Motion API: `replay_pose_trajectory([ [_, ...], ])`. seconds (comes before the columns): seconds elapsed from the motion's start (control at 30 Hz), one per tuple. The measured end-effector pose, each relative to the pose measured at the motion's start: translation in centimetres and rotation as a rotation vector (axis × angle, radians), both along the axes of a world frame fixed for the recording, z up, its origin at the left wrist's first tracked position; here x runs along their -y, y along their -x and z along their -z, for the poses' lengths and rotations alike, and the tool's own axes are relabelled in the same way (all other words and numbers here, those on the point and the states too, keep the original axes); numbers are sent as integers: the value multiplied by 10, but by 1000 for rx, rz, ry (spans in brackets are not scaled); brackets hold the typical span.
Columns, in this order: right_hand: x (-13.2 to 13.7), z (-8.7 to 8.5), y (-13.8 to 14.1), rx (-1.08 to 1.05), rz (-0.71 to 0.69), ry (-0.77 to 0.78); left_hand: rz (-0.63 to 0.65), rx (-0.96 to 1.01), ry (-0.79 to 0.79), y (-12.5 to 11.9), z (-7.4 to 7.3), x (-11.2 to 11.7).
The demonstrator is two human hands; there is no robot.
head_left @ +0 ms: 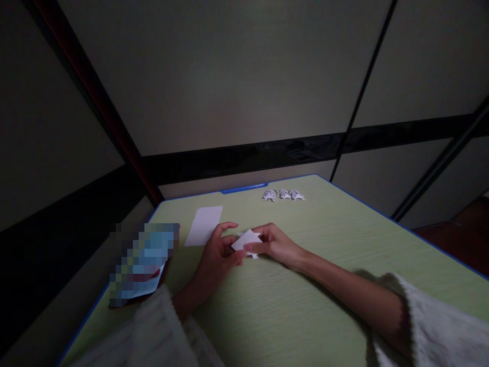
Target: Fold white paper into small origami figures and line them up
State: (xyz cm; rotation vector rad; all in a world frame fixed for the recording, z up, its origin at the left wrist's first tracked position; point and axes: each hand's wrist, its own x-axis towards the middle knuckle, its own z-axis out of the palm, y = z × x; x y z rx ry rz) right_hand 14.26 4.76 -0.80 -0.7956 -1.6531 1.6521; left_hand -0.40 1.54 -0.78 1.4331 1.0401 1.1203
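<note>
A small, partly folded piece of white paper [247, 240] sits between both hands just above the green table [313, 265]. My left hand [217, 255] pinches its left edge with the fingers curled. My right hand [272, 242] grips its right side, thumb on top. A flat white sheet [204, 225] lies on the table just left of my left hand. Three small folded white paper figures [283, 194] stand in a row near the table's far edge.
A blurred blue and white object [141, 262] rests at the table's left edge. The table has a blue rim [244, 188] and stands against pale wall panels with dark frames. Loose white sleeves cover my forearms.
</note>
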Motion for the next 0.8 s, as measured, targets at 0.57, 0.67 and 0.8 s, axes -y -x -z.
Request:
replay_pose_trajectory([
  [0.57,0,3,4,-86,182,95,-148,-57,2,-3,-2,-4],
  [0.67,0,4,3,-132,200,94,-147,-64,5,-3,-3,-4],
  [0.8,0,3,2,-139,237,75,-123,-43,21,-3,-2,-3],
])
